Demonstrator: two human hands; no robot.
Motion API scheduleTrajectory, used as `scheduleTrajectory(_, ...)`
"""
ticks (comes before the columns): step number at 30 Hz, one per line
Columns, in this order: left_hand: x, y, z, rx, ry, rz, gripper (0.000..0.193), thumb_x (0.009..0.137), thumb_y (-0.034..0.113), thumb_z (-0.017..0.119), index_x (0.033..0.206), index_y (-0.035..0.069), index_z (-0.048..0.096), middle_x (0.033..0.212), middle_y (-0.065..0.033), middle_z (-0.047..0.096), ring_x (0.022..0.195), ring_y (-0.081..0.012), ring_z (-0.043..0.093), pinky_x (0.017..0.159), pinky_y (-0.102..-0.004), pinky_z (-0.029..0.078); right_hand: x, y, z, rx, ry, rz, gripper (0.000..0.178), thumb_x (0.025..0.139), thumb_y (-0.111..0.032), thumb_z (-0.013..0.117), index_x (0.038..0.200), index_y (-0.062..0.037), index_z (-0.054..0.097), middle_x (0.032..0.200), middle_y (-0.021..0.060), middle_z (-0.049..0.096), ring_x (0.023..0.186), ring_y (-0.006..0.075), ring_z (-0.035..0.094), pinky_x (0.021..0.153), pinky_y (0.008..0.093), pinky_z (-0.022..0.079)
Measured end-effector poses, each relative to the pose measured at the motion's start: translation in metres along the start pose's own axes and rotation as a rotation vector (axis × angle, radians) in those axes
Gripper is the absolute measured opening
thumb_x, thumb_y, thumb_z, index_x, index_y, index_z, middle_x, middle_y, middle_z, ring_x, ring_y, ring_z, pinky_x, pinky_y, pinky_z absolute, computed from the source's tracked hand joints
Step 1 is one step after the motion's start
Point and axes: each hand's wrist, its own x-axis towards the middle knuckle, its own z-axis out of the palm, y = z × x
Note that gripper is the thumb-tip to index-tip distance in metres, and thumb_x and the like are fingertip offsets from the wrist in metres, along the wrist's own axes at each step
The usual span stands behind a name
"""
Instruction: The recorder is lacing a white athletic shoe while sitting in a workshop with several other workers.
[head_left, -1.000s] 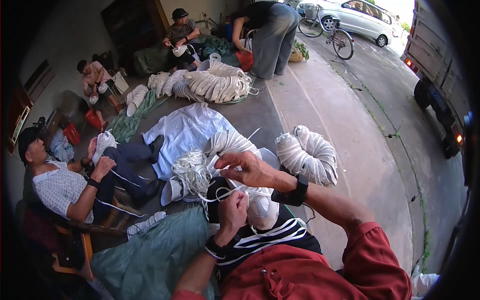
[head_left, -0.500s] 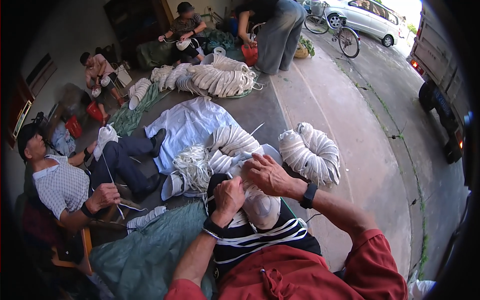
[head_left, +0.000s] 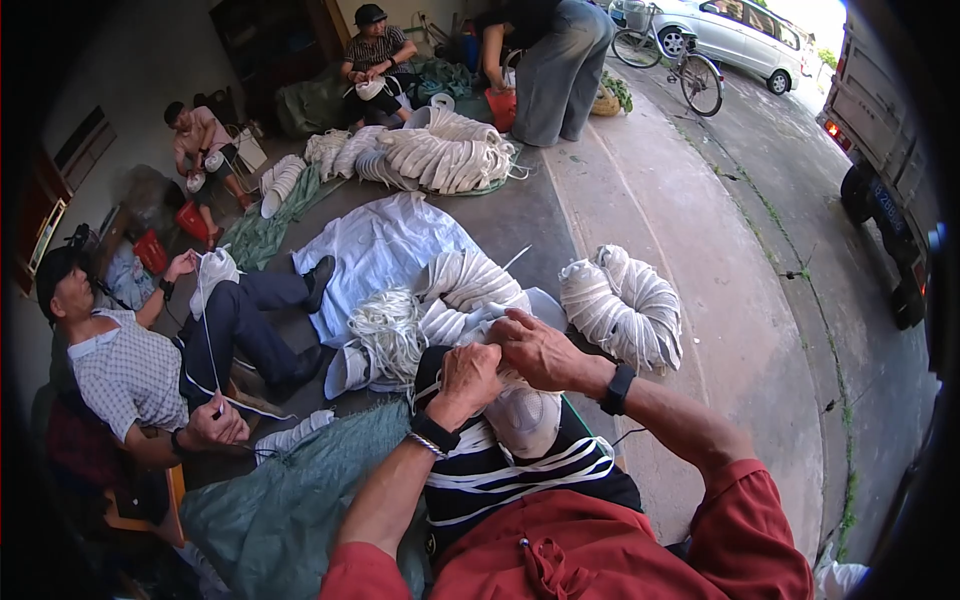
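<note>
A white shoe upper (head_left: 527,422) rests toe toward me on my lap. My right hand (head_left: 540,350) curls over its far end, fingers bent round it. Close against it, my left hand (head_left: 470,380) is closed in a pinch, and what it holds is hidden by the fingers. Loose white laces (head_left: 520,482) lie across the dark striped cloth on my thighs. Just beyond my hands sits a nested stack of white shoe uppers (head_left: 465,280), with a tangled heap of white laces (head_left: 388,325) beside it.
Another curved stack of uppers (head_left: 625,308) lies on the floor to the right. A white sheet (head_left: 385,240) and a green tarp (head_left: 300,500) spread at left. A seated co-worker (head_left: 130,360) pulls a lace at my left. Farther off are more people, a bicycle (head_left: 695,80) and a truck (head_left: 885,160).
My left hand has moved up and right, up against my right hand, which stays nearly in place. The co-worker at left has lowered one hand and moved the other off the white upper.
</note>
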Motion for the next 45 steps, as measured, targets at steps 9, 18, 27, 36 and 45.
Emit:
scheduleTrajectory(9, -0.019, 0.003, -0.003, -0.086, 0.206, -0.109, 0.008, 0.068, 0.008, 0.061, 0.074, 0.003, 0.059, 0.11, -0.0216, 0.05, 0.107, -0.0346, 0.046, 0.083, -0.043, 0.039, 0.0, -0.004, -0.017, -0.012, -0.05, 0.079, 0.022, 0.072, -0.007, 0.054, 0.092, -0.0009, 0.06, 0.113, 0.0138, 0.052, 0.115, 0.0318, 0.041, 0.096, 0.0399, 0.035)
scheduleTrajectory(18, -0.01, -0.012, 0.046, -0.077, 0.335, -0.118, 0.019, 0.071, 0.009, 0.06, 0.083, -0.005, 0.055, 0.123, -0.0253, 0.038, 0.117, -0.04, 0.035, 0.092, -0.0479, 0.032, 0.007, -0.012, -0.01, -0.249, -0.141, 0.114, 0.029, 0.074, -0.013, 0.057, 0.099, -0.0006, 0.06, 0.127, 0.0203, 0.04, 0.121, 0.0369, 0.033, 0.093, 0.0467, 0.033)
scheduleTrajectory(27, -0.02, -0.027, 0.043, -0.337, 0.44, -0.11, 0.01, 0.075, 0.006, 0.057, 0.082, -0.001, 0.056, 0.111, -0.0247, 0.05, 0.1, -0.0391, 0.051, 0.085, -0.042, 0.041, 0.007, -0.003, -0.01, -0.128, -0.225, 0.161, 0.029, 0.076, -0.014, 0.056, 0.102, -0.0025, 0.057, 0.131, 0.024, 0.035, 0.124, 0.042, 0.029, 0.089, 0.057, 0.036)
scheduleTrajectory(36, -0.025, -0.029, 0.023, -0.288, 0.211, -0.159, 0.016, 0.081, 0.015, 0.052, 0.081, 0.001, 0.059, 0.112, -0.0234, 0.051, 0.092, -0.0398, 0.054, 0.079, -0.0414, 0.045, 0.012, -0.002, -0.008, -0.117, -0.233, 0.16, 0.017, 0.074, -0.017, 0.058, 0.084, -0.0037, 0.063, 0.133, 0.0227, 0.033, 0.124, 0.0422, 0.029, 0.09, 0.0593, 0.035)
scheduleTrajectory(45, -0.021, -0.054, 0.029, -0.436, 0.122, -0.124, 0.017, 0.08, 0.012, 0.05, 0.083, 0.002, 0.063, 0.109, -0.0222, 0.051, 0.097, -0.0347, 0.054, 0.084, -0.0368, 0.044, 0.003, 0.015, 0.002, 0.231, -0.102, 0.169, 0.008, 0.07, -0.012, 0.064, 0.073, -0.0054, 0.061, 0.13, 0.0184, 0.037, 0.121, 0.039, 0.033, 0.087, 0.05, 0.04)
